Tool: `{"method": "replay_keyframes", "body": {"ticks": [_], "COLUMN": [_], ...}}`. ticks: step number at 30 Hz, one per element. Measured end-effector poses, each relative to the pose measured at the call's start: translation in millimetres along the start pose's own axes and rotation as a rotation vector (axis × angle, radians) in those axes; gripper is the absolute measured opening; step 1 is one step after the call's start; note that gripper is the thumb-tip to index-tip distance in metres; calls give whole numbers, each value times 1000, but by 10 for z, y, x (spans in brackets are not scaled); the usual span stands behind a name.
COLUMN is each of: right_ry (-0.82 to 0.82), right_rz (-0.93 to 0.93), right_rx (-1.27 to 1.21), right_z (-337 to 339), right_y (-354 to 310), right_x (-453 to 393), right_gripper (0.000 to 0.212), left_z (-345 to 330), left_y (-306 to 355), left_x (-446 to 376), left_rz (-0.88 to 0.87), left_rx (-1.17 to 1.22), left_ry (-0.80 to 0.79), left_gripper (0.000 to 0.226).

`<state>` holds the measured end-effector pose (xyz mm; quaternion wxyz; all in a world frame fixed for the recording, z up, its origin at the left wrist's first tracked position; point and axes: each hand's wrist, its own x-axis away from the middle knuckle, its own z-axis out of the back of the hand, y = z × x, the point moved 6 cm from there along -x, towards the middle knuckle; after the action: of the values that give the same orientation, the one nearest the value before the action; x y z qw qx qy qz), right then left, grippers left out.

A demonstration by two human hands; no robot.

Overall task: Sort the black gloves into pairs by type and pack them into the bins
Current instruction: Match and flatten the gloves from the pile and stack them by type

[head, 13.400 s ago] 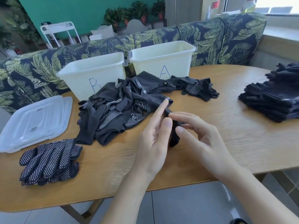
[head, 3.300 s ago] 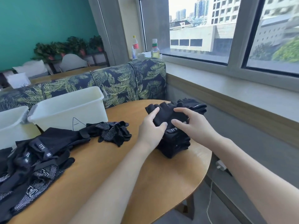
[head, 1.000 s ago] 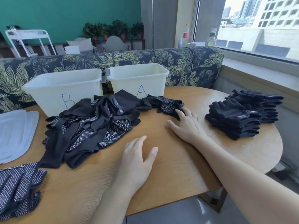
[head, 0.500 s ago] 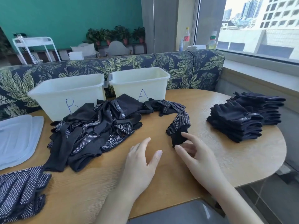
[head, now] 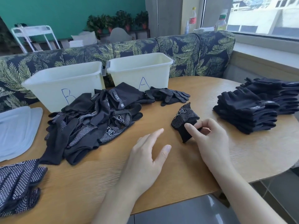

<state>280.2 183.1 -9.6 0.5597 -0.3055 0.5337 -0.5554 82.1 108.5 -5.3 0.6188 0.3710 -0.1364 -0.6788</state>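
Dotted black glove (head: pixel 184 118): lying crumpled on the table (head: pixel 186 167), its cuff being pinched by the right hand (head: pixel 208 139). Left hand (head: pixel 145 160): hovering just beside it, fingers spread, holding nothing. Unsorted glove heap (head: pixel 90 125) lying beyond the left hand; folded stacks (head: pixel 249 110) sitting beyond the right.

Right hand (head: pixel 208 139) pinching a dotted black glove (head: pixel 184 120) on the bench (head: pixel 178 183); left hand (head: pixel 145 160) open beside it. Behind, loose glove pile (head: pixel 90 125), bins B (head: pixel 63 83) and A (head: pixel 140 70).
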Motion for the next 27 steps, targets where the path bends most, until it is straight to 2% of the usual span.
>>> {"method": "replay_keyframes", "body": {"ticks": [4,8,13,18,23,27], "right_ry": [-52,-173,-302,-508,-602,-652], "right_rz": [-22,-19,147,260,313,268], "right_rx": [-12,-201,-92,19,42,-18], "right_z": [-95,-188,-275,-426,-511,-540], "right_y": [31,5,-110,-271,-359,-375], "right_x": [-9,6,97,246,338,359], "right_gripper": [32,42,56,66,69,72], "left_z": [-34,-18,36,90,115,154], "left_y": [-17,-18,-44,-90,-66,-36], "left_x": [-14,-5,-8,-18,-14,-7], "left_rz": [11,9,45,111,174,174], "left_rx": [-19,-8,71,211,374,408], "left_ry": [-32,-22,33,99,107,134], "left_gripper": [55,57,58,62,57,48]}}
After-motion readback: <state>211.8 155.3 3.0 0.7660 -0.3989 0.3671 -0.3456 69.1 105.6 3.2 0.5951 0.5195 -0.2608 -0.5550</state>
